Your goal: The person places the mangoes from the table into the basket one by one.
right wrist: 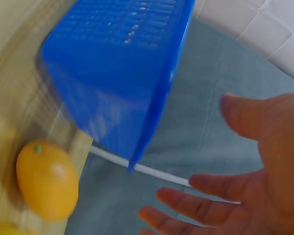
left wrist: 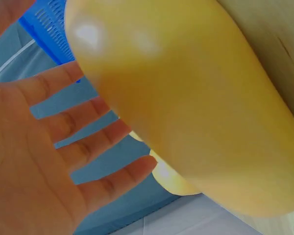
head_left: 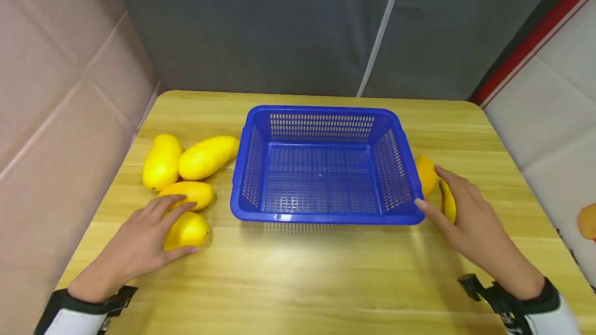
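Observation:
My left hand (head_left: 142, 237) hovers with spread fingers over the nearest yellow mango-like fruit (head_left: 192, 229); in the left wrist view its straight fingertips lie by the fruit's side, and contact is unclear. Just behind is a second yellow fruit (head_left: 200, 194), partly under the fingers. On the right, my right hand (head_left: 475, 226) is held with fingers apart near the front right corner of a blue plastic basket (head_left: 326, 218). Beside that hand are an orange, rounded fruit (right wrist: 48, 181) and a curved yellow fruit like a banana (head_left: 449, 204), partly hidden. No fruit shows inside the basket.
Two longer yellow fruits, one upright-lying (head_left: 161, 162) and one slanted (head_left: 207, 157), lie left of the basket. A grey curtain (head_left: 261, 35) hangs behind the wooden table (head_left: 326, 283). Pale padded walls stand at both sides.

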The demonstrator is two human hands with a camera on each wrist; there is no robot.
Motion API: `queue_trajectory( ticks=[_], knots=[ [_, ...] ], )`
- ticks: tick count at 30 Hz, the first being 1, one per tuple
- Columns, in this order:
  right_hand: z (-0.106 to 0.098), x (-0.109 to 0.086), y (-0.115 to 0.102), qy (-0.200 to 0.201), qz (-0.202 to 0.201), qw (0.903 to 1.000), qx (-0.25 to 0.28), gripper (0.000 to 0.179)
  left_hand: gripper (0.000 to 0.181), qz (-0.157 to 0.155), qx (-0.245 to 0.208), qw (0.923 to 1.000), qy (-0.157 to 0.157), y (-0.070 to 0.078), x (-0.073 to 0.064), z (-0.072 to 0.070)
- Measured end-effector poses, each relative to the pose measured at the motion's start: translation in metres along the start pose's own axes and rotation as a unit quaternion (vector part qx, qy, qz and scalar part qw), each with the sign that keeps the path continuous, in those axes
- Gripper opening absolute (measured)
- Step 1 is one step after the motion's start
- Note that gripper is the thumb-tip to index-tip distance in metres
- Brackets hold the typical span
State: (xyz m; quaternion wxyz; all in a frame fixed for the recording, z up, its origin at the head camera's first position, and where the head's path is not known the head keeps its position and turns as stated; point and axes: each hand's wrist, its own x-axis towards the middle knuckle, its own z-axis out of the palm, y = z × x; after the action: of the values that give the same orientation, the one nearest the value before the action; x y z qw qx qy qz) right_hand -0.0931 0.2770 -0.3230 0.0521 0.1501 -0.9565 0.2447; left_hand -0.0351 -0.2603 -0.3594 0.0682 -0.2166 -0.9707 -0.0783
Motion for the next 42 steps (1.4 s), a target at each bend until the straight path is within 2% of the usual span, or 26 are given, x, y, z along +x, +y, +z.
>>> queue_trajectory(
  ticks=[3, 8, 11, 13, 21, 24, 29, 39, 42],
  knots=[
    [0.006, 0.006, -0.003, -0.021, 0.016, 0.9996, -0.006, 0.078, 0.077, -0.005, 0.004, 0.9998, -0.016, 0.0, -0.001, 0.002],
    [0.015, 0.014, -0.006, -0.032, 0.041, 0.9985, -0.018, 0.083, 0.077, -0.017, 0.013, 0.9991, -0.036, 0.0, -0.001, 0.001],
    [0.02, 0.016, -0.007, -0.046, 0.058, 0.9971, -0.018, 0.084, 0.077, -0.023, 0.014, 0.9977, -0.062, 0.0, -0.004, 0.001],
    [0.024, 0.018, -0.006, -0.05, 0.059, 0.9969, -0.015, 0.083, 0.077, -0.024, 0.017, 0.9964, -0.08, -0.001, -0.007, 0.001],
    [0.037, 0.03, -0.004, -0.06, 0.059, 0.9963, -0.014, 0.078, 0.08, -0.029, 0.012, 0.9934, -0.111, -0.004, -0.016, 0.006],
    [0.04, 0.034, -0.002, -0.059, 0.058, 0.9964, -0.019, 0.073, 0.083, -0.033, 0.005, 0.9932, -0.112, -0.004, -0.019, 0.009],
    [0.04, 0.04, 0.0, -0.058, 0.067, 0.9956, -0.031, 0.07, 0.085, -0.021, 0.006, 0.9949, -0.099, -0.005, -0.02, 0.013],
    [0.035, 0.05, 0.001, -0.064, 0.075, 0.9947, -0.029, 0.074, 0.086, -0.013, 0.02, 0.9958, -0.088, -0.008, -0.01, 0.01],
    [0.033, 0.053, 0.003, -0.069, 0.077, 0.9942, -0.031, 0.076, 0.085, -0.02, 0.022, 0.9958, -0.087, -0.009, -0.007, 0.009]
  ],
)
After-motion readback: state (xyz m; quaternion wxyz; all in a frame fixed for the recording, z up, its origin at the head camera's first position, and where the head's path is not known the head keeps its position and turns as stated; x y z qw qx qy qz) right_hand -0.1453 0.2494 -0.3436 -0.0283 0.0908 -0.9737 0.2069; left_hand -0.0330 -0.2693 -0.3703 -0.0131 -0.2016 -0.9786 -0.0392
